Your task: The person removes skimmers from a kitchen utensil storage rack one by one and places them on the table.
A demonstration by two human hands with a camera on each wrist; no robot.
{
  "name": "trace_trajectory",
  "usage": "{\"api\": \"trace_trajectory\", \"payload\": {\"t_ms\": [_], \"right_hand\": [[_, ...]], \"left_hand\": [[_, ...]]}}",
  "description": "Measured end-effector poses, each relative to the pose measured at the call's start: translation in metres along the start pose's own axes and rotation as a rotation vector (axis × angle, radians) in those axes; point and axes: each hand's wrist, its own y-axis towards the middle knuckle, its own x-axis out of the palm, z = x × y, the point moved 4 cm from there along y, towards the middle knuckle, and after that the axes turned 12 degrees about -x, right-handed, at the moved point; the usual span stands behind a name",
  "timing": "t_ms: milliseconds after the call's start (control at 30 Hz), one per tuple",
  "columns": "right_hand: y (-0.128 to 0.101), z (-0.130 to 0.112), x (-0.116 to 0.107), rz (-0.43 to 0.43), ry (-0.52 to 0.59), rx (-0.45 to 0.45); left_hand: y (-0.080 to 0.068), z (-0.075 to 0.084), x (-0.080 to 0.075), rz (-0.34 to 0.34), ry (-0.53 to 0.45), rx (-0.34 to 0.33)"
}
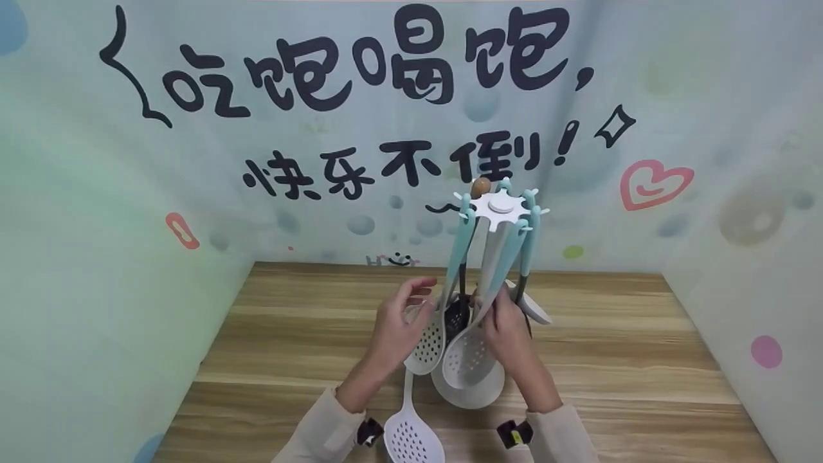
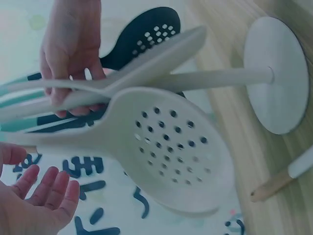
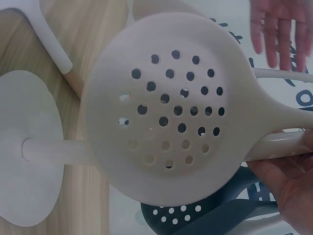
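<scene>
A white utensil stand [image 1: 501, 207] holds several hanging utensils with teal handles. My right hand [image 1: 508, 328] is wrapped around its pole among the handles; in the left wrist view the curled fingers of the right hand [image 2: 73, 54] show. My left hand [image 1: 398, 325], fingers spread and loosely bent, is beside a white skimmer [image 1: 425, 350] at the stand's left and holds nothing. Another white skimmer [image 1: 464, 363] hangs in front. Behind them is a black slotted utensil [image 1: 457, 315]. The stand's round base [image 2: 276, 93] appears in the left wrist view.
A loose white skimmer [image 1: 413, 437] lies on the wooden table [image 1: 289, 360] near the front, its wooden handle end [image 2: 271, 186] beside the base. A pale ladle-like head [image 1: 537, 311] hangs at the stand's right. A printed cloth wall [image 1: 308, 231] closes off the back.
</scene>
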Motion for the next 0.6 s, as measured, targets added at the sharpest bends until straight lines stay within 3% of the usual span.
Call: {"api": "trace_trajectory", "payload": {"t_ms": [233, 600], "right_hand": [[-0.001, 0.000, -0.001, -0.001, -0.005, 0.014], [0.000, 0.000, 0.000, 0.023, -0.034, -0.022]], "left_hand": [[-0.003, 0.014, 0.015, -0.060, 0.002, 0.009], [0.002, 0.013, 0.019, -0.006, 0.002, -0.021]]}}
